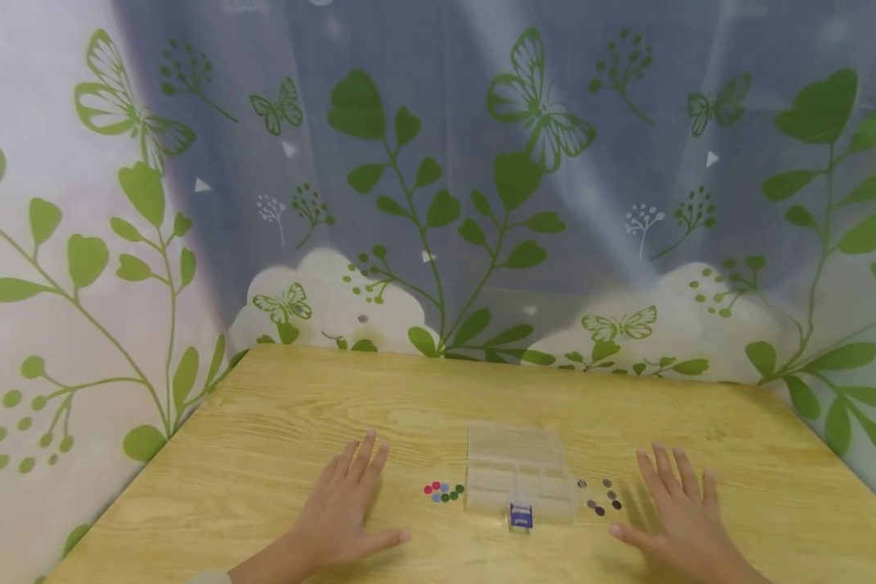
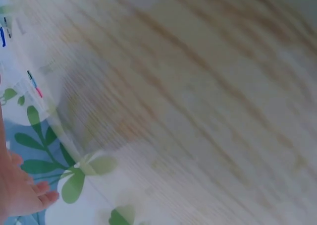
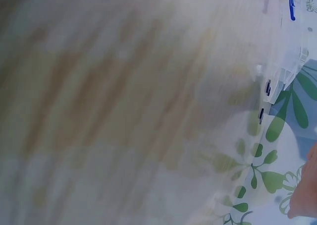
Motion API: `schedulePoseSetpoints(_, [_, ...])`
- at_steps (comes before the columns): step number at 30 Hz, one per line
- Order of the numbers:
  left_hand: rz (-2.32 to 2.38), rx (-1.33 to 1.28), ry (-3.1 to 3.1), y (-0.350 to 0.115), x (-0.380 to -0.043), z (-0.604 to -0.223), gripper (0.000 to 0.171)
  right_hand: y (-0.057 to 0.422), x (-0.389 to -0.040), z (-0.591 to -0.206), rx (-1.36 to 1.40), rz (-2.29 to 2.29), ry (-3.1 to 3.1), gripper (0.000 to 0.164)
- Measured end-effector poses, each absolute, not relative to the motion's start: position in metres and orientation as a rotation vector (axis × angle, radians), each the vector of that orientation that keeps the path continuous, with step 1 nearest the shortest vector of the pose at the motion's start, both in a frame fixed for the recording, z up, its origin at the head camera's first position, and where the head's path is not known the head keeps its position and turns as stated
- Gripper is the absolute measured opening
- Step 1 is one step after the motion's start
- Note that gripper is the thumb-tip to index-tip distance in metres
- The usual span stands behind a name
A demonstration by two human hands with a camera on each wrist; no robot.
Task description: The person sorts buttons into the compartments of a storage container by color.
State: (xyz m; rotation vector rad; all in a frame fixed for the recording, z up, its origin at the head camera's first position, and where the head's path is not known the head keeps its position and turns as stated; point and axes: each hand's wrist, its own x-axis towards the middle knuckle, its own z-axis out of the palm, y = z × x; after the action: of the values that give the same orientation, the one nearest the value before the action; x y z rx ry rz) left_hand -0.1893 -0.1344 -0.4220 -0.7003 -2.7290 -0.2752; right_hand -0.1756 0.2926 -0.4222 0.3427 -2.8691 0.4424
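A clear plastic compartment box [image 1: 514, 444] with a blue latch [image 1: 521, 516] lies on the wooden table, between the two hands. My left hand [image 1: 339, 507] is spread flat to the left of it, fingers straight and thumb out, holding nothing. Between that hand and the box sits a small cluster of red, blue and green discs [image 1: 445, 498]. On the other side, several dark discs [image 1: 600, 511] lie scattered beside the box. Farther right, my right hand [image 1: 682, 515] is also spread, with nothing in it. Only part of each hand shows in the wrist views.
The pale wooden table [image 1: 321, 389] narrows toward its far edge. A cloth [image 1: 438, 162] with green leaves and butterflies hangs behind it and along the sides.
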Motion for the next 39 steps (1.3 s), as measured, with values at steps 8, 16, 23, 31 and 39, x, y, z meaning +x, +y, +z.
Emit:
schedulePoseSetpoints(8, [-0.334,-0.802,-2.706,-0.131,-0.192,-0.423,0.089,0.282,-0.182,-0.418,0.417,0.447,-2.814,0.101])
schedulePoseSetpoints(16, [-0.408,-0.822,-2.666,-0.128,-0.198,-0.425,0.079,0.272,-0.190,-0.411,0.466,0.564,-2.804,0.101])
schedulePoseSetpoints(23, [-0.575,-0.850,-2.703,-0.123,-0.204,-0.424,0.067,0.269,-0.197,-0.410,0.511,0.670,-2.784,0.096])
schedulePoseSetpoints(31, [-0.957,-0.749,-2.782,-0.118,-0.209,-0.425,0.058,0.262,-0.205,-0.409,0.536,0.738,-2.807,0.094])
schedulePoseSetpoints(39, [-1.112,-0.692,-2.773,-0.112,-0.217,-0.429,0.042,0.253,-0.211,-0.409,0.572,0.739,-2.835,0.093])
